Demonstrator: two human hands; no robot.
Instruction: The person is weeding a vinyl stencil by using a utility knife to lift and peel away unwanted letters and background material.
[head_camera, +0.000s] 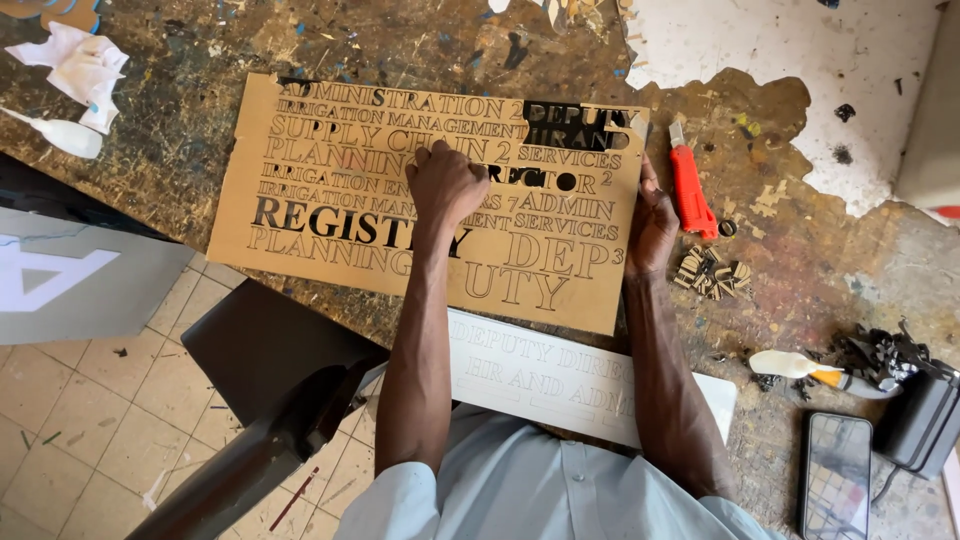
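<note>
Pressing down near the centre of a tan board (330, 190) cut through with rows of letter shapes, left hand (443, 186) lay knuckles up, fingers curled and bunched at the tips against the surface; could not tell whether anything small was pinched beneath them. Gripped the board's 3 o'clock edge with right hand (651, 228), fingers wrapped closed over the rim, thumb on top. Lay flat on a scarred, paint-flecked workbench (200, 70), board spanning from about 9 o'clock to 3 o'clock of the bench's middle. Rested just beside the right hand at 2 o'clock: a red utility knife (688, 185). Sat at 4 o'clock of that hand: a small heap of cut-out letters (712, 274). Lay at 6 o'clock of the board, partly under both forearms: a white lettered panel (560, 378). Lay far at 5 o'clock: a phone (835, 475).
</note>
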